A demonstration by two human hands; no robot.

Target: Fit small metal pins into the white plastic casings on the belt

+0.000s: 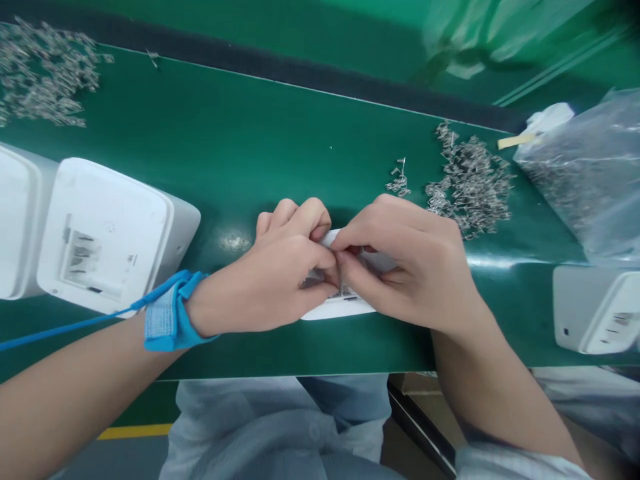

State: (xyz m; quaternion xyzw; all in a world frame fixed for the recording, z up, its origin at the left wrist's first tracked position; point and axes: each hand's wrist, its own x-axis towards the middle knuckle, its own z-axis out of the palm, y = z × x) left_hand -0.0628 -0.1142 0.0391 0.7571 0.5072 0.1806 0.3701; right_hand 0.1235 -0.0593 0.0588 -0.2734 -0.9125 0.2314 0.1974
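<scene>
Both my hands meet over a white plastic housing (336, 307) lying on the green mat near its front edge. My left hand (280, 273), with a blue wrist strap (169, 313) on the wrist, is curled around the housing's left side. My right hand (407, 263) presses its pinched fingertips onto the top of the housing at the middle. Whatever small part sits under the fingertips is hidden. Most of the housing is covered by my hands.
Two more white housings (107, 237) lie at the left, another (595, 310) at the right edge. Piles of small metal clips (470, 180) lie right of my hands and at the far left (43, 73). A clear bag of clips (585, 173) sits at the right.
</scene>
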